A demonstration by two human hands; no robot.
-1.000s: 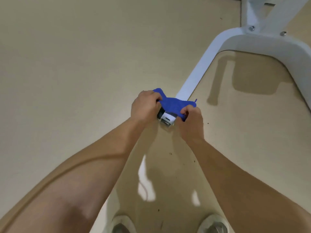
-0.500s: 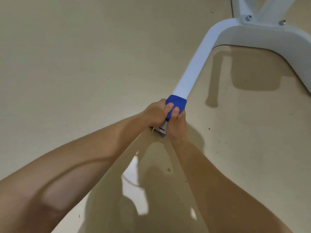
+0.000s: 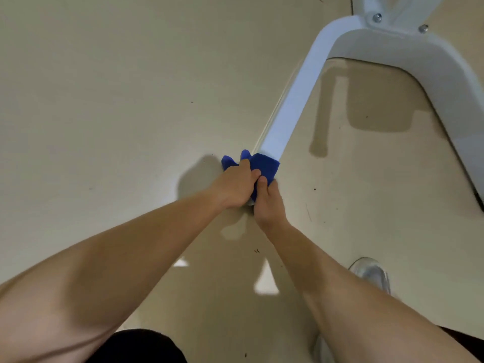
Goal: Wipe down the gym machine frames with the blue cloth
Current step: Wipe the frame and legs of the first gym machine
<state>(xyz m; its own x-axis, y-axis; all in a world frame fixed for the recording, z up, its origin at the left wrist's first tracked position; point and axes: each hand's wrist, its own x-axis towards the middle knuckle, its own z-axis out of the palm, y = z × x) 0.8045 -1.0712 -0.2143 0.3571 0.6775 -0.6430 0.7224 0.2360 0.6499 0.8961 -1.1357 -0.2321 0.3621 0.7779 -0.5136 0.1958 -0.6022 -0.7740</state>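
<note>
- The left hand (image 3: pixel 235 186) and right hand (image 3: pixel 268 203) each had a grip curled tightly round the blue cloth (image 3: pixel 264 165).
- The cloth wrapped the near end of the white frame bar (image 3: pixel 290 106).

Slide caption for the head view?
Head view: left hand and right hand grip the blue cloth wrapped round the near end of a white frame bar.
</note>
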